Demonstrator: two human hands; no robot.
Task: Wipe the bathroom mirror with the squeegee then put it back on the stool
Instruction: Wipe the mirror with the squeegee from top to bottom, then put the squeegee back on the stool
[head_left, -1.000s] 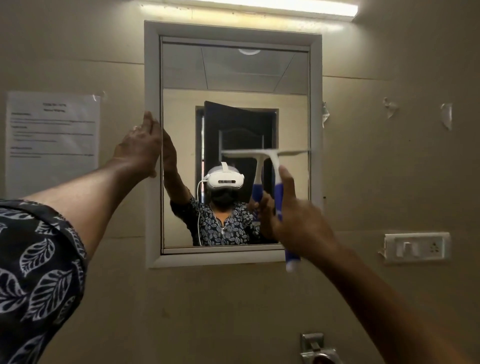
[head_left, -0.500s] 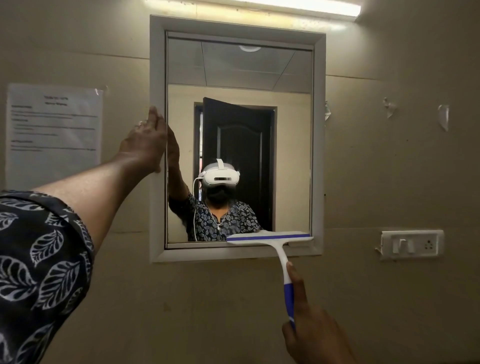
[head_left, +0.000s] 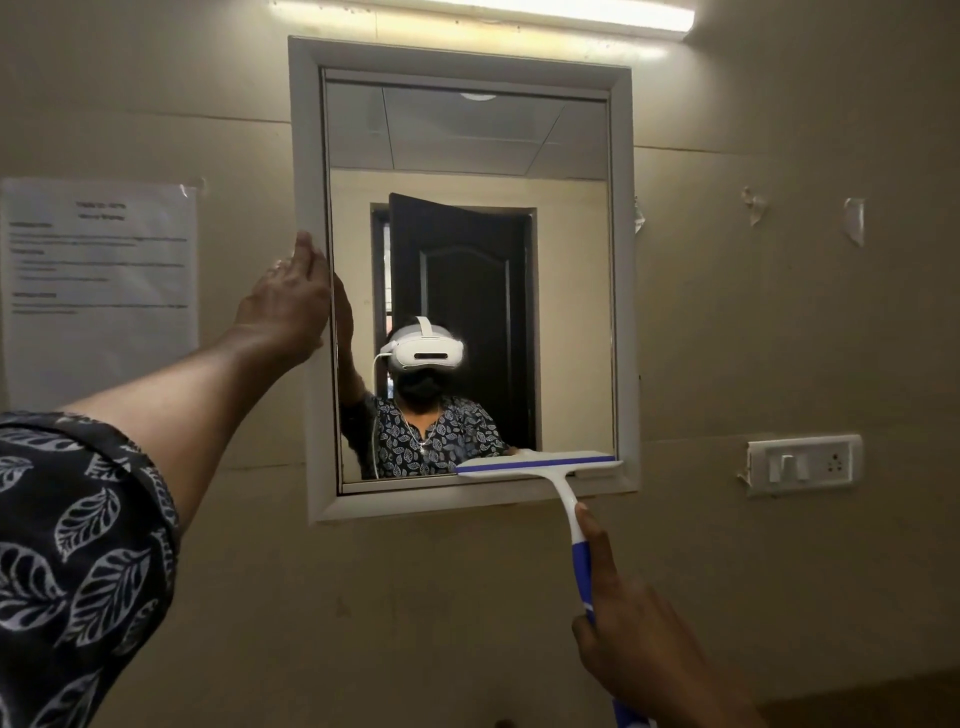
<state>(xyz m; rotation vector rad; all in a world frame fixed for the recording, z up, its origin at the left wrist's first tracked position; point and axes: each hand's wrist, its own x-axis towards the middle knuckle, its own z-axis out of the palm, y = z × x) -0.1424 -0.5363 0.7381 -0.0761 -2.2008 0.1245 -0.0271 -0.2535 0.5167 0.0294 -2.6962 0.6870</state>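
The squeegee (head_left: 540, 462) is gripped by the right hand (head_left: 639, 639), blade at the bottom right edge of the mirror (head_left: 467, 135). The left hand (head_left: 288, 306) is pressed flat, fingers straight, against its left frame. Streaks may be left if the blade catches the frame.

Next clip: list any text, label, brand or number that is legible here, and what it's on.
On the paper notice taped to the wall left of the mirror: a heading and several printed lines, all too blurred to read.
On the squeegee and the switch plate: no marking visible.
Nothing here can be quoted.
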